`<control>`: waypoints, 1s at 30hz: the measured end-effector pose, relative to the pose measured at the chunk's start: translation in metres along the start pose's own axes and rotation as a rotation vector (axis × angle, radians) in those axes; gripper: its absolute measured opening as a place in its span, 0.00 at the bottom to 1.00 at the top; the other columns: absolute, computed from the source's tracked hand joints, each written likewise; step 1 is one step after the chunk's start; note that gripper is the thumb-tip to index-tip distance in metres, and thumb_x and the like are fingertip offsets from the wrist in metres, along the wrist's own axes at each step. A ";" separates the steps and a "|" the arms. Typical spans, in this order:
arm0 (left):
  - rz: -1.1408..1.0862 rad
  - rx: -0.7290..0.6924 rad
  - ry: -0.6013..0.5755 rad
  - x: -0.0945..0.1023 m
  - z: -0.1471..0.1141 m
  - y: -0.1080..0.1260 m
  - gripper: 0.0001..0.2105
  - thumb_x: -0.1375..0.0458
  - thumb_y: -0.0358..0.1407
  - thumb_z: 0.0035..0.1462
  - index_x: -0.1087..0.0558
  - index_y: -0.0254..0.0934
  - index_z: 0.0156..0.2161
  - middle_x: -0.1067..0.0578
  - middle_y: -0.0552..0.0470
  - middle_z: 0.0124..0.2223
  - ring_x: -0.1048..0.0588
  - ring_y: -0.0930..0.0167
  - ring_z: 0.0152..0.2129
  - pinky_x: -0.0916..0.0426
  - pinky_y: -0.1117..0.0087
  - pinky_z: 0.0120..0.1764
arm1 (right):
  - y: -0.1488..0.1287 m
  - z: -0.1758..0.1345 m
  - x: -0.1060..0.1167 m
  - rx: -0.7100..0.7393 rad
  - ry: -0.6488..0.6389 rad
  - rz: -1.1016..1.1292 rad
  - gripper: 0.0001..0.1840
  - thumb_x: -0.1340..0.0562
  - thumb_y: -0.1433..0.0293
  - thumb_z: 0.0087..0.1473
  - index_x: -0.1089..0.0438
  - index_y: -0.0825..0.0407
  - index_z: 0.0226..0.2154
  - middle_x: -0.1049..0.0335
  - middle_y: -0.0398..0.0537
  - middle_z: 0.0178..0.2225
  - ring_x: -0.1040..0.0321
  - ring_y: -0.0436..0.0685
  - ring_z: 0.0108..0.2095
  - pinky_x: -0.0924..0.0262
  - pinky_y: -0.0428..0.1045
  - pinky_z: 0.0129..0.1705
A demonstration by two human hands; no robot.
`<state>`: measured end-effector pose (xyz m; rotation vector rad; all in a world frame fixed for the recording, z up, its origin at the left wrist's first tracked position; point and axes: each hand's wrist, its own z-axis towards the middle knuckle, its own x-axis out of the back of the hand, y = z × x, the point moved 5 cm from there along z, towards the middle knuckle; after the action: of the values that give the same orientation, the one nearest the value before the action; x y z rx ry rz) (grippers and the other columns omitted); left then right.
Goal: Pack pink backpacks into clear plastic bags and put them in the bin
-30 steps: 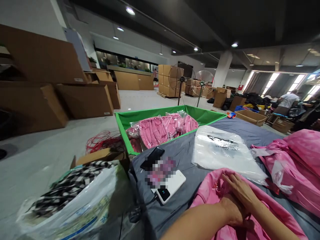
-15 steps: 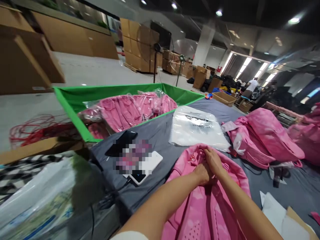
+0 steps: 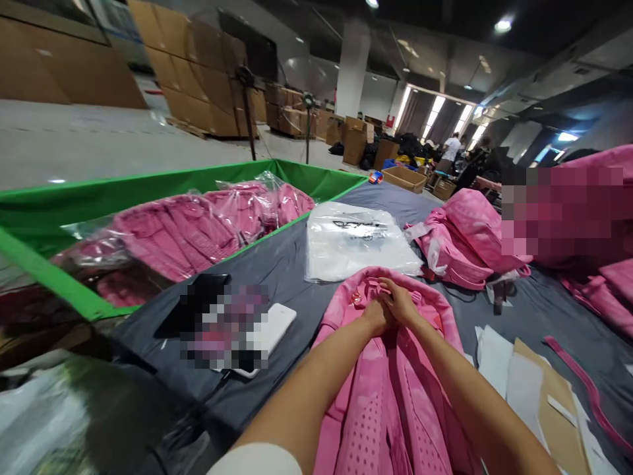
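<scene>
A pink backpack (image 3: 366, 409) lies in front of me with its perforated shoulder straps facing up. My left hand (image 3: 380, 316) is curled at the top of the straps, its fingertips mostly hidden. Right against it, my right hand (image 3: 399, 305) is closed on the backpack's top near the carry loop, with fingers bent. A small red and clear tag (image 3: 356, 298) shows beside the hands. Just beyond the backpack's top edge lies a stack of clear plastic bags (image 3: 363, 247) with black print.
At left, a green-rimmed bin (image 3: 44, 270) holds bagged pink backpacks (image 3: 182, 231). A white phone-like device (image 3: 277, 326) and a black tablet-like one (image 3: 195, 303) lie on the grey cloth. More pink backpacks (image 3: 469, 237), papers (image 3: 524, 389) and a pink strap (image 3: 588, 389) are at right.
The view has turned to the right, so things appear further left. Both hands stay together at the top of the backpack. More pink backpacks show at the right.
</scene>
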<state>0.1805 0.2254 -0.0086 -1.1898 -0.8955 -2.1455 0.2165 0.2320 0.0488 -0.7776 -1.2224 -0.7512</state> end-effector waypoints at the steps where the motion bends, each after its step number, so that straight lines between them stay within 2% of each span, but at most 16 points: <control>1: -0.010 0.006 -0.006 0.000 0.000 -0.001 0.16 0.48 0.32 0.64 0.25 0.36 0.54 0.20 0.41 0.52 0.27 0.54 0.54 0.37 0.51 0.58 | -0.003 -0.028 0.006 0.027 0.029 0.039 0.25 0.46 0.75 0.62 0.30 0.48 0.60 0.25 0.53 0.55 0.27 0.62 0.54 0.31 0.58 0.54; 4: -0.053 -0.034 -0.052 0.002 -0.001 -0.001 0.14 0.50 0.32 0.66 0.25 0.35 0.51 0.23 0.41 0.57 0.28 0.57 0.56 0.38 0.52 0.59 | -0.019 -0.111 0.012 0.097 0.127 0.124 0.25 0.45 0.68 0.66 0.36 0.48 0.64 0.30 0.56 0.60 0.33 0.65 0.60 0.36 0.63 0.59; 7: -0.088 -0.034 -0.080 0.011 0.001 0.000 0.12 0.51 0.30 0.66 0.25 0.34 0.48 0.23 0.40 0.56 0.28 0.59 0.55 0.38 0.52 0.58 | -0.034 -0.154 -0.005 -0.002 0.080 0.047 0.25 0.44 0.62 0.66 0.35 0.51 0.63 0.32 0.59 0.61 0.39 0.68 0.64 0.42 0.65 0.63; 10: -0.102 -0.005 -0.082 0.033 -0.005 0.017 0.14 0.53 0.29 0.67 0.26 0.34 0.48 0.23 0.40 0.52 0.27 0.60 0.52 0.40 0.51 0.59 | -0.035 -0.152 -0.028 -0.155 0.021 -0.038 0.22 0.46 0.64 0.68 0.30 0.56 0.58 0.32 0.62 0.61 0.40 0.67 0.64 0.45 0.64 0.64; 12: -0.126 -0.026 -0.105 0.053 -0.024 0.041 0.14 0.54 0.31 0.69 0.26 0.35 0.46 0.22 0.44 0.48 0.26 0.63 0.47 0.37 0.57 0.56 | -0.031 -0.141 -0.037 -0.204 0.033 -0.036 0.19 0.46 0.65 0.68 0.28 0.55 0.55 0.29 0.60 0.58 0.37 0.65 0.62 0.44 0.61 0.62; 14: -0.201 -0.139 -0.187 0.072 -0.057 0.072 0.15 0.54 0.37 0.71 0.26 0.37 0.40 0.22 0.50 0.41 0.25 0.67 0.39 0.33 0.65 0.47 | -0.027 -0.134 -0.043 -0.218 0.037 -0.016 0.16 0.44 0.66 0.67 0.27 0.51 0.52 0.26 0.56 0.55 0.35 0.63 0.59 0.44 0.59 0.61; 17: -0.339 -0.472 -0.345 0.087 -0.114 0.117 0.18 0.50 0.49 0.69 0.27 0.38 0.36 0.24 0.52 0.34 0.28 0.68 0.31 0.34 0.67 0.39 | -0.025 -0.132 -0.049 -0.218 0.073 0.017 0.14 0.44 0.66 0.67 0.27 0.51 0.51 0.27 0.55 0.57 0.37 0.63 0.61 0.46 0.59 0.62; 18: -0.344 -0.556 -0.367 0.085 -0.127 0.125 0.18 0.49 0.48 0.68 0.27 0.38 0.35 0.25 0.51 0.32 0.29 0.67 0.30 0.35 0.66 0.39 | -0.024 -0.132 -0.050 -0.219 0.117 0.051 0.14 0.44 0.65 0.68 0.27 0.51 0.49 0.27 0.56 0.56 0.37 0.63 0.61 0.46 0.59 0.62; 20: -0.299 -0.664 -0.382 0.070 -0.142 0.131 0.15 0.49 0.43 0.68 0.28 0.39 0.32 0.26 0.49 0.30 0.30 0.66 0.30 0.35 0.64 0.40 | -0.019 -0.134 -0.050 -0.241 0.240 0.153 0.14 0.44 0.63 0.68 0.26 0.52 0.45 0.24 0.57 0.51 0.34 0.63 0.58 0.44 0.58 0.60; 22: -0.245 -0.735 -0.401 0.046 -0.145 0.127 0.13 0.51 0.36 0.67 0.30 0.40 0.30 0.26 0.48 0.29 0.30 0.65 0.29 0.35 0.63 0.41 | -0.009 -0.136 -0.047 -0.292 0.345 0.244 0.17 0.49 0.63 0.71 0.27 0.51 0.40 0.23 0.55 0.44 0.30 0.61 0.52 0.40 0.56 0.56; 24: -0.209 -0.769 -0.404 0.025 -0.143 0.121 0.13 0.51 0.35 0.66 0.31 0.40 0.29 0.26 0.47 0.30 0.30 0.65 0.30 0.34 0.62 0.43 | 0.001 -0.139 -0.040 -0.346 0.404 0.279 0.24 0.57 0.64 0.72 0.28 0.51 0.40 0.23 0.53 0.39 0.28 0.58 0.44 0.37 0.53 0.49; 27: -0.200 -0.627 -0.298 0.015 -0.137 0.110 0.14 0.54 0.38 0.68 0.30 0.39 0.33 0.26 0.45 0.33 0.30 0.63 0.34 0.35 0.59 0.47 | 0.004 -0.151 -0.011 -0.346 0.482 0.301 0.25 0.61 0.66 0.72 0.29 0.51 0.42 0.25 0.52 0.39 0.28 0.57 0.41 0.36 0.52 0.45; 28: -0.218 -0.549 -0.257 0.017 -0.135 0.106 0.15 0.54 0.40 0.69 0.29 0.39 0.35 0.26 0.45 0.35 0.30 0.63 0.35 0.35 0.57 0.49 | -0.003 -0.157 0.002 -0.274 0.501 0.310 0.23 0.58 0.66 0.72 0.30 0.51 0.43 0.25 0.52 0.39 0.29 0.57 0.41 0.36 0.52 0.45; 30: -0.278 -0.408 -0.208 0.020 -0.133 0.100 0.15 0.53 0.44 0.69 0.28 0.38 0.38 0.25 0.45 0.38 0.30 0.62 0.38 0.35 0.56 0.50 | -0.031 -0.169 0.025 0.030 0.436 0.308 0.17 0.52 0.66 0.70 0.30 0.51 0.40 0.25 0.52 0.37 0.30 0.57 0.40 0.37 0.52 0.44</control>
<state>0.1725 0.0582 -0.0139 -1.5901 -0.7655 -2.5483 0.2824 0.0716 0.0494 -0.7103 -0.7004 -0.6055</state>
